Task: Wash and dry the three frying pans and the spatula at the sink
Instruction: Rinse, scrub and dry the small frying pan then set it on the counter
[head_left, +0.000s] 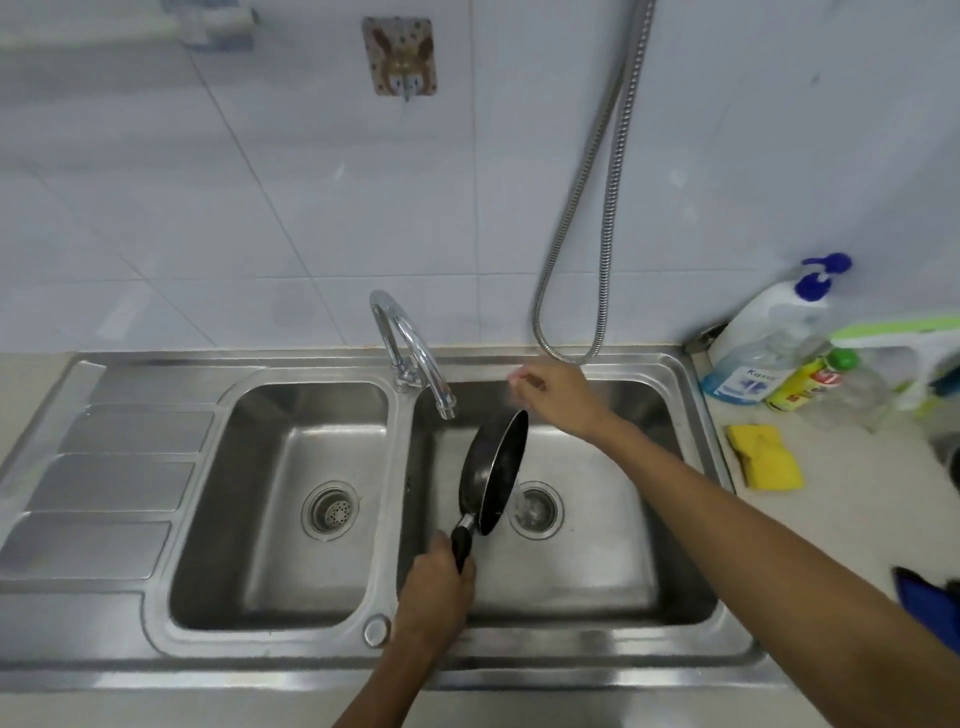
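Black round frying pan (493, 470), one of three: our left hand (434, 592) grips its handle over the right basin of the stainless-steel double sink (519, 670). Tilted on edge; long axis runs from the handle near us to the rim near the chrome tap (410, 353). Our right hand (558, 397) is blurred; we cannot tell its grip. Washing seemingly unfinished; other pans, spatula unseen.

"Kav…" partly legible on pump bottle (754, 347)
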